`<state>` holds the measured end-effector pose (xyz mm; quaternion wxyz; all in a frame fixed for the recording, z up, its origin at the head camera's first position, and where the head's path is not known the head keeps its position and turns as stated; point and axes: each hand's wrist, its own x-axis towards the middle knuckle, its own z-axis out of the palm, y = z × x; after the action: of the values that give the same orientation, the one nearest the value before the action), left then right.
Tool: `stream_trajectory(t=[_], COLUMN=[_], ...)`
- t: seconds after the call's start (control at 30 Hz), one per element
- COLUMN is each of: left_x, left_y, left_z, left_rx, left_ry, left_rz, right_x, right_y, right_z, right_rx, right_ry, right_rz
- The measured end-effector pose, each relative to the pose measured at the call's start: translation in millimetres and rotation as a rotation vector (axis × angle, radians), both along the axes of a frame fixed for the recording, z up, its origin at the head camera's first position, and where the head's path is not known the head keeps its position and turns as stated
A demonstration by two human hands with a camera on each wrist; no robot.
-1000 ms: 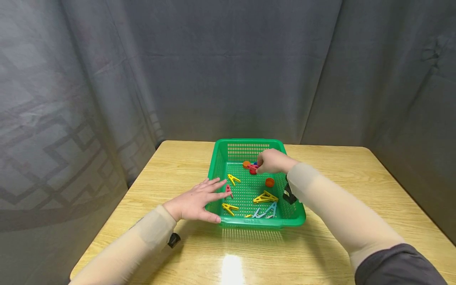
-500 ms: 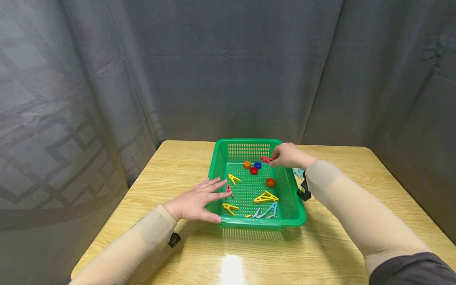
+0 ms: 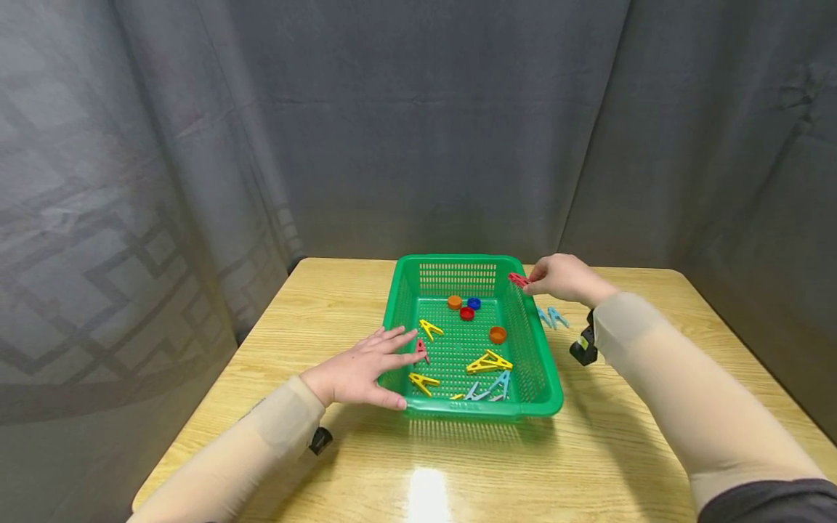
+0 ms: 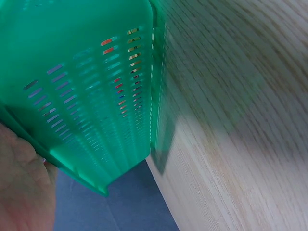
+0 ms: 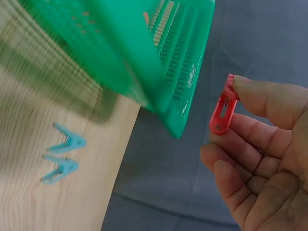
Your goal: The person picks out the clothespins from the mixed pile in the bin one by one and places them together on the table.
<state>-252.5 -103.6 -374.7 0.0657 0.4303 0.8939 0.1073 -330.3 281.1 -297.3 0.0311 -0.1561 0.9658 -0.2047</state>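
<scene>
A green plastic basket (image 3: 480, 409) stands on the wooden table. My right hand (image 3: 567, 279) pinches a red clothespin (image 5: 224, 107) between thumb and fingers, above the basket's right rim. My left hand (image 3: 366, 368) lies with spread, straight fingers over the basket's left rim near the front corner. Inside the basket, a second red clothespin (image 3: 421, 350) shows by the left fingertips. Yellow clothespins (image 3: 489, 362) and light blue clothespins (image 3: 502, 383) lie toward the basket's front. On the table to the right of the basket are two light blue clothespins (image 5: 61, 169).
Bottle-cap-like discs sit in the basket: an orange cap (image 3: 454, 302), a blue cap (image 3: 474, 303) and a red cap (image 3: 467, 314) at the back, another orange cap (image 3: 498, 335) nearer the right wall. A grey curtain (image 3: 418, 131) hangs behind the table (image 3: 654, 341).
My right hand has lifted the red clothespin from beside the caps and carried it rightward to the basket's right rim. The light blue clothespins outside have come into view. The left hand stays put.
</scene>
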Motion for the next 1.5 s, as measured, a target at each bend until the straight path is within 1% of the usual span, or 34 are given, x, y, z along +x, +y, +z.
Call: stream_trajectory(t=[0.17,0.37,0.57,0.67,0.87,1.23,1.5], left_x=[0.2,-0.1,0.4,0.9,1.0,1.4,0.8], left_y=[-0.2,0.0,0.1,-0.1,-0.9,-0.7,0.1], left_z=[-0.3,-0.5,-0.3,0.2,0.5,2.3,2.5], left_rx=[0.002,0.006,0.004,0.012,0.019,0.022,0.020], left_ry=[-0.008,0.001,-0.005,-0.007,-0.007,-0.014,-0.010], left_rz=[0.002,-0.006,-0.002,-0.004,-0.006,-0.012,-0.019], right_x=[-1.1,-0.1,-4.5,-6.8,-7.4,-12.4,-15.6], right_y=[18,38,58,66,73,81,82], right_z=[-3.9,-12.3,-32.4,-43.0,-58.5,-85.5,-99.5], right_rx=[-0.027,-0.067,-0.063,-0.079,-0.094,-0.039,-0.011], right_ry=[0.005,-0.030,-0.051,-0.054,-0.061,-0.065,-0.062], right_rz=[-0.061,-0.136,-0.206,-0.242,-0.304,-0.346,-0.354])
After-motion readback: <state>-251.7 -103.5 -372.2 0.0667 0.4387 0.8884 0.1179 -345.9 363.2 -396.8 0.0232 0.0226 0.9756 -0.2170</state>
